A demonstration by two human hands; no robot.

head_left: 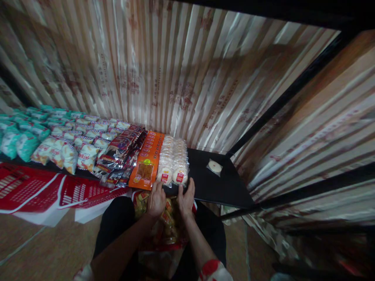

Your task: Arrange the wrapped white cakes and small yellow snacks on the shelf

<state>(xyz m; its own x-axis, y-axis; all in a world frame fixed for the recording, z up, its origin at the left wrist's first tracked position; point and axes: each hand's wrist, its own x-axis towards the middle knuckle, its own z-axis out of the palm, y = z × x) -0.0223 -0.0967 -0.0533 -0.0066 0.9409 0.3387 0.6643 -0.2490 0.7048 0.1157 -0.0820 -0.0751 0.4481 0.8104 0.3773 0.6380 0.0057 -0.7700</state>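
Observation:
Two rows of round white snacks in clear wrappers (172,160) stand side by side on a black shelf (216,187). My left hand (156,200) is at the front of the left row, its fingers stretched forward close to the nearest packet. Beside the front right corner of the right row, my right hand (186,197) has its thumb and fingers apart. Whether the fingertips press on the wrappers, I cannot tell. Neither hand holds anything visible. Below my hands, between my knees, a red-edged container (172,246) has gold-wrapped packets (168,224) in it.
An orange snack bag (146,160) lies left of the white rows, followed by dark packets (123,148), white puffy bags (88,154) and teal bags (26,144). One loose white packet (215,167) lies to the right. Red baskets (84,191) stand below; a black post (281,93) rises at right.

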